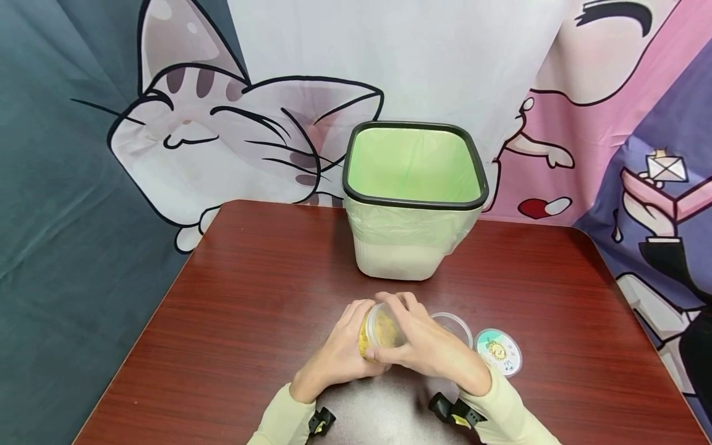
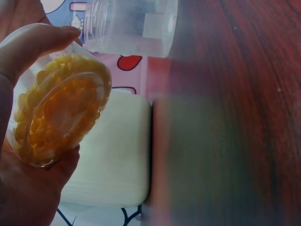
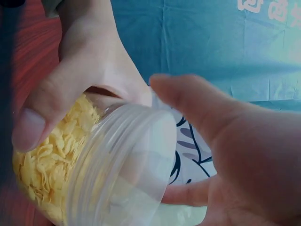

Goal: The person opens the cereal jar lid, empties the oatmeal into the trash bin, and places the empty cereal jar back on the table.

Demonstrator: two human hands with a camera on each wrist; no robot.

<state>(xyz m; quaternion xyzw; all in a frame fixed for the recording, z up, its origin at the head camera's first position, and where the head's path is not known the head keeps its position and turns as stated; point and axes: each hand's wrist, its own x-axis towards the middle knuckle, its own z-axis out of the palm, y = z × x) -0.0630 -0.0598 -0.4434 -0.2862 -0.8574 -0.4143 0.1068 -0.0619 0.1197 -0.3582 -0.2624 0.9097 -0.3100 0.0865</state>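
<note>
A clear plastic jar packed with yellow flakes tilts over the middle of the table, its base facing the left wrist camera. Curled round its side, my left hand grips it, thumb pressing the wall in the right wrist view. Over the jar's translucent ridged top end is my right hand, spread around it. In the right wrist view its thumb stands apart from the rim, while a finger passes behind the far side. I cannot tell whether that end carries a cover.
An empty clear jar stands to the right, partly behind my right hand in the head view. Beside it lies a round printed lid. A bin with a green liner and dark rim stands at the table's back, against a cartoon-printed cloth.
</note>
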